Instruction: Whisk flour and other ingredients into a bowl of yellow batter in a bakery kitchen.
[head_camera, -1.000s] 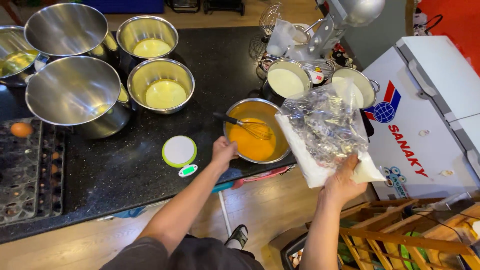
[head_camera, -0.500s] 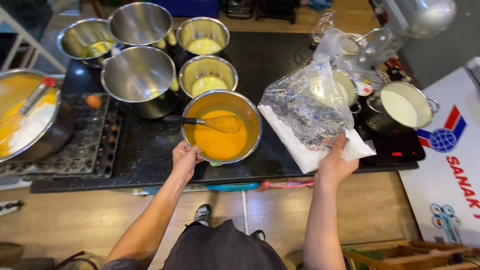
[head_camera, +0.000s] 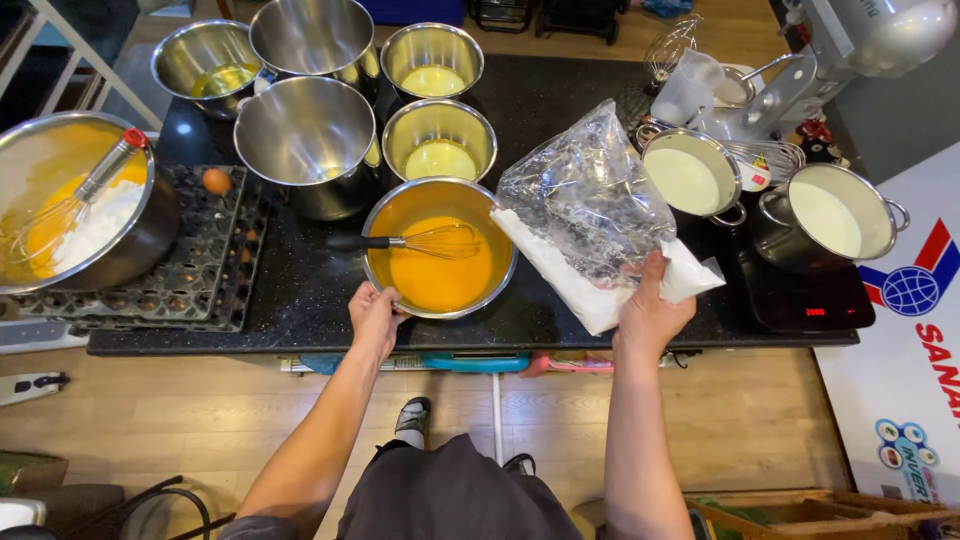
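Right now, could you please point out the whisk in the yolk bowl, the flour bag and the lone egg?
Whisk (head_camera: 445, 241), head view, on its wire loops.
Flour bag (head_camera: 585, 210), head view, on the crumpled clear plastic.
Egg (head_camera: 216, 181), head view, on its shell.

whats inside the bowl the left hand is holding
The steel bowl under the left hand holds smooth orange-yellow batter with a whisk resting in it. The bowl's bottom is hidden beneath the batter.
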